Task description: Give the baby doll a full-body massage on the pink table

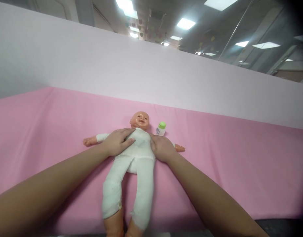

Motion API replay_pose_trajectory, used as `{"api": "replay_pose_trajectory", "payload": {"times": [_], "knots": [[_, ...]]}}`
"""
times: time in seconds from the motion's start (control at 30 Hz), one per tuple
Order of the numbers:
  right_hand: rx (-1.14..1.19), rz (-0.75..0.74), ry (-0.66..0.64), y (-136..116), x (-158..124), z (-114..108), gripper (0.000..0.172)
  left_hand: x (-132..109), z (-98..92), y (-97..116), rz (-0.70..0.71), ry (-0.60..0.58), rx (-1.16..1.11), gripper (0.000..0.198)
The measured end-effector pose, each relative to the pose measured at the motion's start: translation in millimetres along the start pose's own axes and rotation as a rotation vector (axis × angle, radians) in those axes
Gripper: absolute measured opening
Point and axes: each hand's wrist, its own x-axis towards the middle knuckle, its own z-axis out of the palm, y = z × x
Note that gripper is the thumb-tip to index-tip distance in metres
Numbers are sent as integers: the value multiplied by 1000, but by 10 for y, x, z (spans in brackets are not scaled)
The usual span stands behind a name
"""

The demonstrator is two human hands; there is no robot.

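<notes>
A baby doll (135,164) lies on its back, with a bald plastic head, a white cloth body and its arms spread to both sides. My left hand (118,141) rests on the doll's chest and shoulder at the left, fingers stretched out and thumb apart. Against the right side of the chest lies my right hand (163,147), its fingers partly hidden but seeming laid along the cloth. Neither hand lifts the doll. Just beyond my right hand, beside the doll's head, is a small white bottle (160,129) with a green cap.
A pink sheet (77,118) covers the surface under the doll, with a few creases. Behind it rises a white wall panel (97,62), topped by glass (215,36) that shows ceiling lights. The surface's front edge is near the doll's feet.
</notes>
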Motion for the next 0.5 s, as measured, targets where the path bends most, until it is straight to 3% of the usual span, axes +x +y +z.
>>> {"api": "replay_pose_trajectory", "payload": {"times": [0.17, 0.33, 0.5], "knots": [[-122, 95, 29, 43, -26, 107, 55, -68, -10, -68, -75, 10, 104, 61], [-116, 135, 61, 256, -232, 53, 61, -322, -149, -298, -122, -4, 310, 53], [-22, 235, 81, 660, -496, -107, 58, -571, -401, -639, -396, 46, 371, 57]]}}
